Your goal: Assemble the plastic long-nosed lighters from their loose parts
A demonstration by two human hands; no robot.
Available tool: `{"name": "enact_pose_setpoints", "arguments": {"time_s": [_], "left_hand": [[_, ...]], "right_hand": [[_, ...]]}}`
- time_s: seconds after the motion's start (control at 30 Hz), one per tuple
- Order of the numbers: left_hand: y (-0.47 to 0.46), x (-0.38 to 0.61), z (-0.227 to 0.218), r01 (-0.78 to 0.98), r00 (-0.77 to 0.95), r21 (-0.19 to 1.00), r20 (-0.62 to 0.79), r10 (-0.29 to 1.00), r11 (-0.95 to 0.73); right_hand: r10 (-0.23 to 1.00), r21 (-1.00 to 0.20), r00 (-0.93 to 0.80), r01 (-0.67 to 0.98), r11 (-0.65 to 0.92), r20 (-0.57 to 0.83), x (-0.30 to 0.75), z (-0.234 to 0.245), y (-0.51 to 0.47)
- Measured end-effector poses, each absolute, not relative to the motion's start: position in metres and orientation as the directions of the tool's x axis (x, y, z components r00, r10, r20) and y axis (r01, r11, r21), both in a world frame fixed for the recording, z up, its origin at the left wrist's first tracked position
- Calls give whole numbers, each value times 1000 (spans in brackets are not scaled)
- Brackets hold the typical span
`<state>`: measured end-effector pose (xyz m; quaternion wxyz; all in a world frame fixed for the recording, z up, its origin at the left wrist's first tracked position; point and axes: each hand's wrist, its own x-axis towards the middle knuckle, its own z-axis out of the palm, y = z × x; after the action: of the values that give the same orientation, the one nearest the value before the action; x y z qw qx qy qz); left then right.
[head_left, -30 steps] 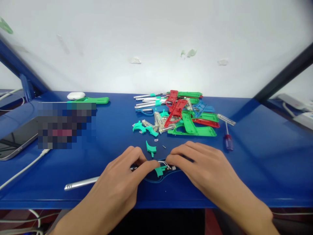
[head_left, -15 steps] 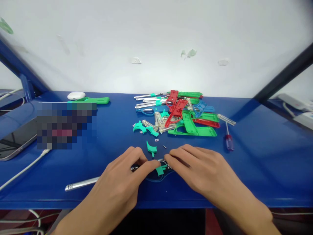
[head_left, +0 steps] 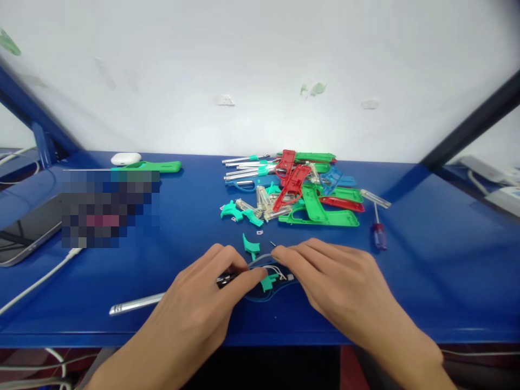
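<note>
A blue plastic shell half (head_left: 260,295) lies near the table's front edge with a teal trigger piece (head_left: 267,283) and thin white wires (head_left: 276,269) in it. My left hand (head_left: 207,292) pinches its left end, where a dark part shows, fingers closed. My right hand (head_left: 329,279) rests on its right side, fingertips pressing on the wires. A silver metal rod (head_left: 136,304) sticks out to the left from under my left hand. A loose teal trigger (head_left: 251,245) lies just beyond my fingers.
A heap of red, green and blue shell halves (head_left: 312,189) with silver tubes (head_left: 244,168) and teal parts sits mid-table. A red-handled screwdriver (head_left: 378,230) lies to the right. A phone (head_left: 28,230) with a white cable, an earbud case (head_left: 125,158) and a green shell (head_left: 156,166) are on the left.
My right hand has shifted slightly left and back, fingertips now over the wires, which have lifted into view. My left hand has hardly moved.
</note>
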<state>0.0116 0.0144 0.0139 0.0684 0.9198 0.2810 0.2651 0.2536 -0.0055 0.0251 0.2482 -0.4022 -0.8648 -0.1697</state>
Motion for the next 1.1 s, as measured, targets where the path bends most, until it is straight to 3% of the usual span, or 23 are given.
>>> {"name": "enact_pose_setpoints", "arguments": {"time_s": [0.23, 0.47, 0.73, 1.1], "left_hand": [[14, 10, 12, 482, 698, 297, 439, 566, -825], [15, 9, 15, 473, 723, 319, 392, 569, -821], [14, 8, 10, 511, 723, 332, 334, 605, -793], [15, 7, 8, 455, 734, 264, 430, 526, -851]], "right_hand": [[668, -25, -534, 771, 636, 519, 262, 21, -7], [787, -406, -352, 708, 578, 507, 273, 17, -23], [764, -436, -379, 651, 621, 521, 273, 12, -19], [801, -495, -350, 645, 582, 486, 269, 15, -21]]}}
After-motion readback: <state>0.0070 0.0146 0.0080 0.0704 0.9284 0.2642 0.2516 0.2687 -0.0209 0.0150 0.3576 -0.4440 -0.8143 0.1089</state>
